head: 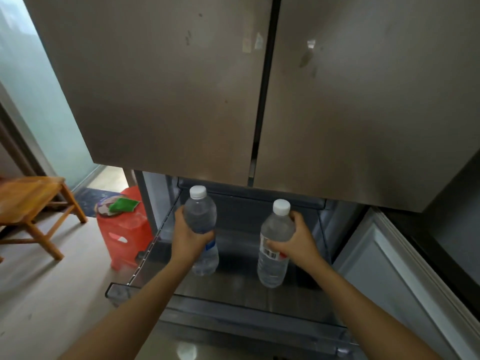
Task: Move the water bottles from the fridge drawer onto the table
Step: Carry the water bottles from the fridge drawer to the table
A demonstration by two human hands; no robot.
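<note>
The fridge drawer (233,315) stands pulled out below the two closed upper fridge doors. My left hand (187,239) grips a clear water bottle with a white cap and blue label (200,216) around its middle, upright over the drawer's left side. My right hand (298,241) grips a second clear water bottle with a white cap and a white barcode label (275,266), upright over the drawer's right side. Whether the bottles' bases touch the drawer floor is unclear.
The closed fridge doors (181,87) hang right above the bottles. A red plastic stool (124,229) with a green item on it stands left of the drawer, a wooden stool (31,201) farther left. A white cabinet panel (389,268) flanks the right.
</note>
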